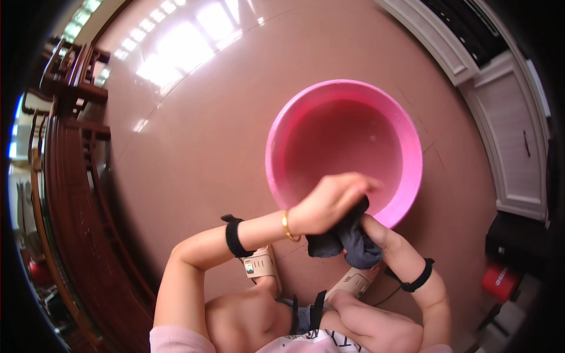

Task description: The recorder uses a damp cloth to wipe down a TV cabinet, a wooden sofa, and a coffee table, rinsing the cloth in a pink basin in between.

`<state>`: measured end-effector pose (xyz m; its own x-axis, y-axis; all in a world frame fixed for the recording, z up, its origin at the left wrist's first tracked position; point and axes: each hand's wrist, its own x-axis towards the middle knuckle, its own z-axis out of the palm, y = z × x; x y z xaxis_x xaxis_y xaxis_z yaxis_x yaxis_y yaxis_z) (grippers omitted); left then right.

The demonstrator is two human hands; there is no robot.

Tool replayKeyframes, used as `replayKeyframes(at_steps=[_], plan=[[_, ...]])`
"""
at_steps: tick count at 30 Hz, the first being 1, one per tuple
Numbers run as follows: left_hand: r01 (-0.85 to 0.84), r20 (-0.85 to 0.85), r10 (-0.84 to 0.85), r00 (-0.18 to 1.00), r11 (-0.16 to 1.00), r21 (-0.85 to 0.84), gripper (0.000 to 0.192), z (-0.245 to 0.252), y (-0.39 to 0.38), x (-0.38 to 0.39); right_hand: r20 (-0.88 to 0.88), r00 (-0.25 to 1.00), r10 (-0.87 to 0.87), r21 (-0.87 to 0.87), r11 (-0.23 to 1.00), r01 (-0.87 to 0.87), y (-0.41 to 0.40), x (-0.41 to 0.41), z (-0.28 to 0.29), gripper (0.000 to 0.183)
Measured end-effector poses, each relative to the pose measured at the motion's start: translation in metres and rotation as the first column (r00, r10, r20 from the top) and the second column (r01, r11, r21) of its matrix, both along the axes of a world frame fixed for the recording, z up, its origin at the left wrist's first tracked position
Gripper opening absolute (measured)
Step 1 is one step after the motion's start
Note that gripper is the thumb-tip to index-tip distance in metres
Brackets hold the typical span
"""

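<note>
A pink plastic basin (pixel 412 159) holding cloudy water stands on the floor before me. Dark wet cloth, possibly a sock (pixel 359 245), hangs between my hands at the basin's near rim. My left hand (pixel 333 203), with a gold bracelet at its wrist, is over the near part of the basin, its blurred fingers curled at the cloth's upper end. On the other side of the cloth, my right hand (pixel 375 227) is closed against it, its fingers mostly hidden behind the fabric. Which hand is the left one is read from the arm on the picture's left.
Dark carved wooden furniture (pixel 75 176) lines the left side. White cabinets (pixel 512 141) stand along the right, with a red container (pixel 499 282) and a black object below them. My feet in beige slippers (pixel 260 264) are close to the basin. Window light reflects on the tiled floor.
</note>
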<state>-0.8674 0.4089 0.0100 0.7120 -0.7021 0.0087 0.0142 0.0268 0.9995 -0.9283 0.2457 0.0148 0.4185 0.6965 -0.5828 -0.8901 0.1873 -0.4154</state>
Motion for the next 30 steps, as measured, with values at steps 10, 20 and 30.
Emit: replayKeyframes(at_steps=[10, 20, 30], plan=[[0.088, 0.110, -0.142, 0.984, 0.914, 0.397, 0.049, -0.029, 0.022, 0.012, 0.204, 0.963, -0.176, 0.045, 0.984, 0.171, 0.014, 0.007, -0.006, 0.047], [-0.168, -0.618, 0.128, 0.775, 0.986, -0.007, 0.046, -0.024, 0.011, 0.036, 0.181, 0.891, -0.417, 0.042, 0.908, 0.417, 0.008, 0.024, -0.014, 0.032], [-0.101, -0.227, 0.107, 0.968, 0.994, 0.041, 0.074, -0.016, -0.015, 0.031, 0.796, 0.493, -0.352, -0.177, 0.644, 0.744, 0.026, 0.024, -0.019, 0.042]])
